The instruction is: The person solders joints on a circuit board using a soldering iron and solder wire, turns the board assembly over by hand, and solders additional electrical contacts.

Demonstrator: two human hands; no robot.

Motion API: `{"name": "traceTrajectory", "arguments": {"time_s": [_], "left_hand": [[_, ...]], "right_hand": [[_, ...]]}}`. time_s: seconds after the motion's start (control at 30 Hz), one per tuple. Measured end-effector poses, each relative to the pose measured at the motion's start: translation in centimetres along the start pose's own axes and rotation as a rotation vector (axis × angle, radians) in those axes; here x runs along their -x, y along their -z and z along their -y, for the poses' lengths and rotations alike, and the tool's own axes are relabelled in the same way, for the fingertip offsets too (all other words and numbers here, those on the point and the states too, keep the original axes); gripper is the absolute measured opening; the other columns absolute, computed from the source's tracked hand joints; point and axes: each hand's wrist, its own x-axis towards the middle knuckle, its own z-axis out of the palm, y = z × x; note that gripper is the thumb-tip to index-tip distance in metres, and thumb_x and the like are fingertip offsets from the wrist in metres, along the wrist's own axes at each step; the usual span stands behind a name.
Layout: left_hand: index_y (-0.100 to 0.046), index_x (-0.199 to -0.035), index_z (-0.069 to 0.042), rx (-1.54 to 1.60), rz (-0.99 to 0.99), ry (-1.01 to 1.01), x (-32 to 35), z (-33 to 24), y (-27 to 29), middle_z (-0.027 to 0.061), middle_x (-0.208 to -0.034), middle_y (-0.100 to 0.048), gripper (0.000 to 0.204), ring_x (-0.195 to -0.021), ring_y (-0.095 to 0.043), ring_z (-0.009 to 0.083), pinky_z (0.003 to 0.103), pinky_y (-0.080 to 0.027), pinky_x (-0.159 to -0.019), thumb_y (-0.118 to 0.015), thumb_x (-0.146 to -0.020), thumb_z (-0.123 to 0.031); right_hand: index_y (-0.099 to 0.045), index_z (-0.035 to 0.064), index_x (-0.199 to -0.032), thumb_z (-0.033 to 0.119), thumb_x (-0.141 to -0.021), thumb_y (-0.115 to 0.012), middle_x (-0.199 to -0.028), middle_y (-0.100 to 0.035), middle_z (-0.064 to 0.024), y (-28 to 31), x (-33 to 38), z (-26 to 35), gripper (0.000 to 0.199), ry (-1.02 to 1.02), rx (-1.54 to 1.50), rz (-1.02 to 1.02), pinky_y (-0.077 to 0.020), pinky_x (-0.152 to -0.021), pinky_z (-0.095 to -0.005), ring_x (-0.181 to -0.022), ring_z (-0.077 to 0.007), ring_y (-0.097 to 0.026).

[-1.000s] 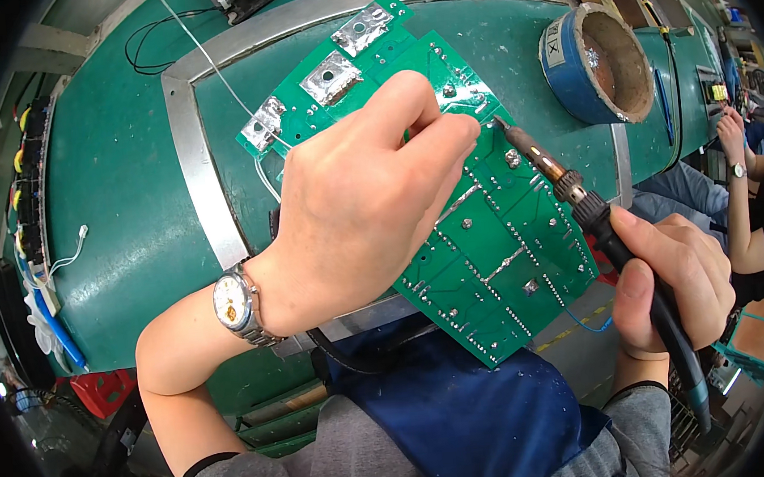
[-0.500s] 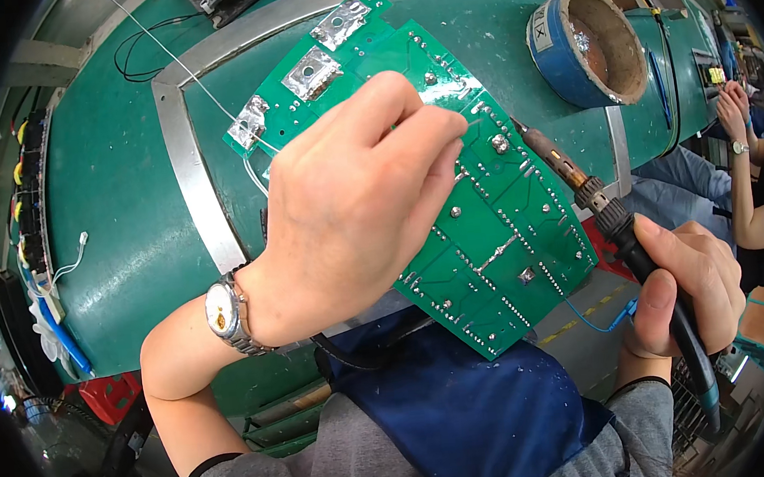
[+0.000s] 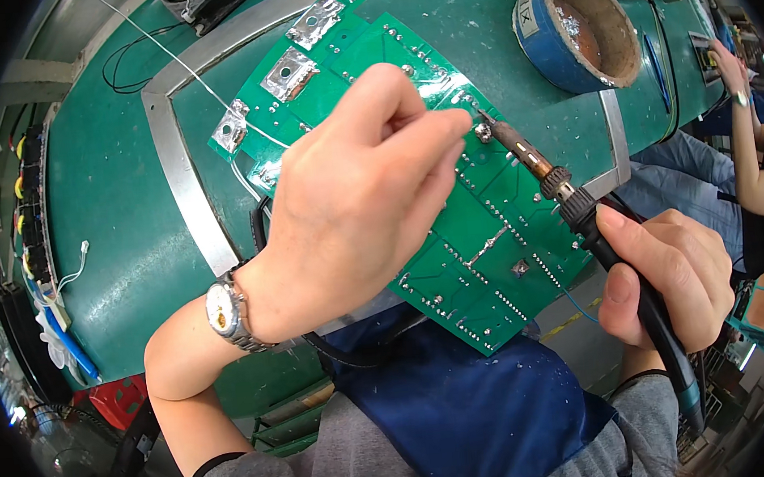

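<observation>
Our left hand [image 3: 365, 190], above the circuit board [image 3: 471, 290], pinches what seems the pale wire [image 3: 268, 134]. Off the board's right edge, our right hand [image 3: 672, 274] grips the soldering iron [image 3: 567, 197], slanting inboard, tip near that pinch.

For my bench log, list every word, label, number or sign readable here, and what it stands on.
Blue pot: pale label with dark characters, left unquoted.
Watch: dial marks too small to read.
Circuit board: any print too small to read.
</observation>
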Motion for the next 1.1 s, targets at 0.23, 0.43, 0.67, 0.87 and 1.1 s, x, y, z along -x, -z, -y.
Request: {"name": "traceTrajectory", "arguments": {"time_s": [0.23,0.43,0.67,0.87,1.1], "left_hand": [[-0.075,-0.098,-0.010,-0.026,0.018,0.023,0.3,-0.6,0.7,-0.0007,-0.079,-0.056,0.024,-0.059,-0.050,0.0055,0.022,-0.039,-0.048,-0.077,-0.077,0.002],[-0.075,-0.098,-0.009,-0.007,0.026,0.014,0.4,-0.9,0.3,-0.0012,-0.080,-0.056,0.024,-0.057,-0.047,0.0051,0.022,-0.037,-0.048,-0.077,-0.077,0.002],[-0.075,-0.099,-0.009,-0.029,0.016,0.019,0.0,0.1,0.1,-0.0017,-0.080,-0.055,0.024,-0.056,-0.041,0.0046,0.022,-0.034,-0.048,-0.077,-0.077,0.001],[-0.075,-0.100,-0.009,-0.024,0.020,0.021,0.1,0.1,0.2,-0.0019,-0.080,-0.054,0.024,-0.056,-0.040,0.0046,0.022,-0.033,-0.048,-0.077,-0.078,0.002],[-0.075,-0.098,-0.008,0.025,0.044,0.034,0.4,-1.1,0.3,-0.0003,-0.080,-0.056,0.024,-0.058,-0.046,0.0053,0.021,-0.037,-0.049,-0.077,-0.076,0.003]], "right_hand": [[-0.071,-0.0091,-0.090,0.016,-0.085,-0.067,-0.061,-0.063,-0.0076,1.2,0.9,-0.8,0.026,0.032,-0.065,-0.104,-0.0443,-0.041,-0.0263,-0.043,-0.0158,-0.056],[-0.071,-0.0087,-0.091,0.013,-0.083,-0.068,-0.064,-0.066,-0.0097,1.1,1.2,-0.8,0.024,0.019,-0.101,-0.110,-0.0460,-0.043,-0.0272,-0.044,-0.0172,-0.058],[-0.070,-0.0073,-0.095,0.019,-0.088,-0.065,-0.063,-0.064,-0.0097,0.1,0.1,-1.0,0.027,-0.015,-0.086,-0.010,-0.0443,-0.049,-0.0279,-0.050,-0.0196,-0.059],[-0.070,-0.0072,-0.095,0.021,-0.091,-0.064,-0.062,-0.062,-0.0092,0.0,0.1,-0.8,0.029,-0.004,-0.069,0.004,-0.0430,-0.050,-0.0287,-0.050,-0.0197,-0.058],[-0.070,-0.0091,-0.095,0.014,-0.086,-0.066,-0.066,-0.065,-0.0095,1.3,1.4,-1.2,0.025,0.038,-0.110,-0.126,-0.0455,-0.044,-0.0273,-0.047,-0.0165,-0.058]]}}
